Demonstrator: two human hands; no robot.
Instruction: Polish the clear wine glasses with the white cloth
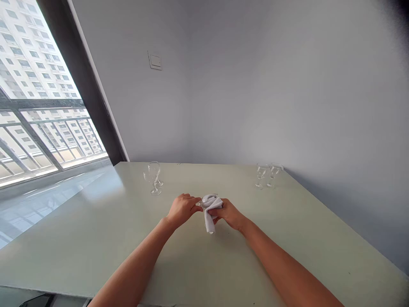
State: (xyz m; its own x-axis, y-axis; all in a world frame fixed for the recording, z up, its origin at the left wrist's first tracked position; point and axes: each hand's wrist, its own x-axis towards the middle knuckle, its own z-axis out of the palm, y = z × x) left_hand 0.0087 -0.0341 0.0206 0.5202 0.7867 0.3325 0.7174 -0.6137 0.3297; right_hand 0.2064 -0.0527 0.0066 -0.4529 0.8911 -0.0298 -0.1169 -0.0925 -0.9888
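Near the middle of the table, my left hand (pixel 184 209) is closed on the stem end of a small clear glass, its thumb and fingers pinching it from the left. My right hand (pixel 228 213) grips a white cloth (pixel 210 219) from the right. The cloth wraps around the bowl of the glass (pixel 203 203), and one end of it hangs down toward the tabletop. Most of the glass is hidden by the cloth and fingers.
Two clear stemmed glasses (pixel 155 179) stand at the back left of the pale table (pixel 105 238). Another two (pixel 262 175) stand at the back right. Behind are grey walls with a switch (pixel 155 61), and a window at the left.
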